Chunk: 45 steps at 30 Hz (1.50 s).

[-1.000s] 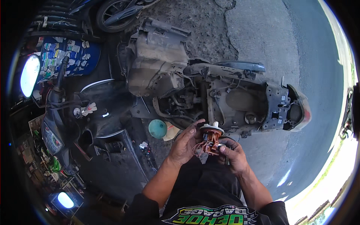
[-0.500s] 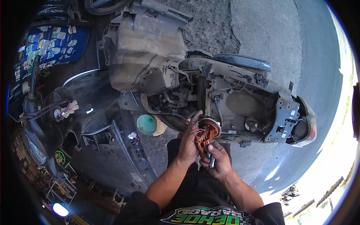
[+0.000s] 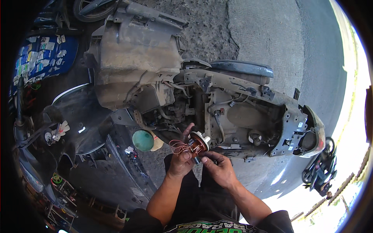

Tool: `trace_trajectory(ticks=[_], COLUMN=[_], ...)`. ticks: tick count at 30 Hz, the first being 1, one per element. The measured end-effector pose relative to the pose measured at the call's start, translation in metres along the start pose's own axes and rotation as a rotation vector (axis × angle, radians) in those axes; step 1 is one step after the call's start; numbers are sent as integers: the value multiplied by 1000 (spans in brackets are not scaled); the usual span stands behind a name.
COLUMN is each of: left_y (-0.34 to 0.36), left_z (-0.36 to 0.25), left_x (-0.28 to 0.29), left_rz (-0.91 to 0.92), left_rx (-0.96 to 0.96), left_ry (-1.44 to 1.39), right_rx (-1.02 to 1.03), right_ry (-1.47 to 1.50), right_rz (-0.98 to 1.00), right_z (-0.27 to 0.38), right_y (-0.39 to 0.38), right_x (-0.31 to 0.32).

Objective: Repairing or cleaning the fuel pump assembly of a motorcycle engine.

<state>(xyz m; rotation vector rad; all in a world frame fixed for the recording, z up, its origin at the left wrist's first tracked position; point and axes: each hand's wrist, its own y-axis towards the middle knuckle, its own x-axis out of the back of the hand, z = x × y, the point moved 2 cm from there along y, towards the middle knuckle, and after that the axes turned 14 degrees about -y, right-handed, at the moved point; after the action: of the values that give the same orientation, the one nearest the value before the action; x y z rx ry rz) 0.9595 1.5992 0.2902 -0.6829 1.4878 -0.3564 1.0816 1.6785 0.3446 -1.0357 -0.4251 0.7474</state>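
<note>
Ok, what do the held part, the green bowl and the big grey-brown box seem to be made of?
Held part: probably mostly plastic, its orange-brown body and pale flange looking molded.
Bowl: likely plastic, judging by its even green color.
Box: apparently molded plastic, matte under dust, with tabs along its edge.

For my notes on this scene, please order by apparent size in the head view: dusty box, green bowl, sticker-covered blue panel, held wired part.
1. Dusty box
2. Blue panel
Smaller, unranked: green bowl and wired part look close, and the part is nearer the camera.
</note>
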Motion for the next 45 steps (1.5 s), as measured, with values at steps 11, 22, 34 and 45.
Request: trace_trajectory(ticks=[11,22,34,45], left_y=[8,11,25,57], left_z=[-28,-22,-1,7], left_x=[33,37,49,39], left_rz=[170,166,173,135], left_rx=[-130,-43,124,233], left_ry=[-58,-143,-316,-100], right_rx=[262,79,431,185], right_ry=[-528,-1183,-750,-343], right_rz=[-261,-507,-545,-116], right_z=[49,7,50,42], right_y=[77,117,82,107], right_x=[52,38,47,75])
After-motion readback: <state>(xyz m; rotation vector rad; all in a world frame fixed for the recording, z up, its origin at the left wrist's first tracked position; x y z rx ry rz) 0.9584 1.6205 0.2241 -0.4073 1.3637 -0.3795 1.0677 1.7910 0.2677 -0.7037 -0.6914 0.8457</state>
